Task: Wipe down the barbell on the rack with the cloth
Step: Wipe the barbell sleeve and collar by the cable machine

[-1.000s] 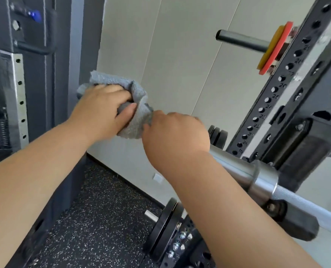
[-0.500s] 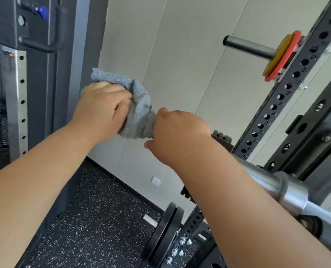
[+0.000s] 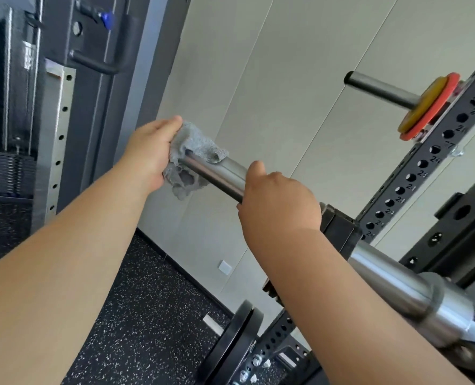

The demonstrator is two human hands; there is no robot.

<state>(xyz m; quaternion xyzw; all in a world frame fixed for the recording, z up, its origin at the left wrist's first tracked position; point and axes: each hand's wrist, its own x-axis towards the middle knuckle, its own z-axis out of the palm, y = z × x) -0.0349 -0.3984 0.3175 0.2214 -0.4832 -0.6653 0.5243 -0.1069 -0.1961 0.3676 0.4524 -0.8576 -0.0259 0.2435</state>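
Now sliding the cloth (image 3: pixel 200 147) farther out toward ten o'clock than half a second ago, uncovering a bare stretch of shiny barbell (image 3: pixel 219 173) between the hands. Holding the bunched cloth around the very tip of the barbell with the left hand (image 3: pixel 150 154), pressing from above with the thumb. Gripping the barbell at four o'clock from the cloth with the right hand (image 3: pixel 279 202), steadying it on the rack (image 3: pixel 425 173). Probably finishing this end; leaving the long middle, running toward five o'clock, yet to wipe.

Pale panelled wall (image 3: pixel 286 79), speckled black floor (image 3: pixel 147 315)
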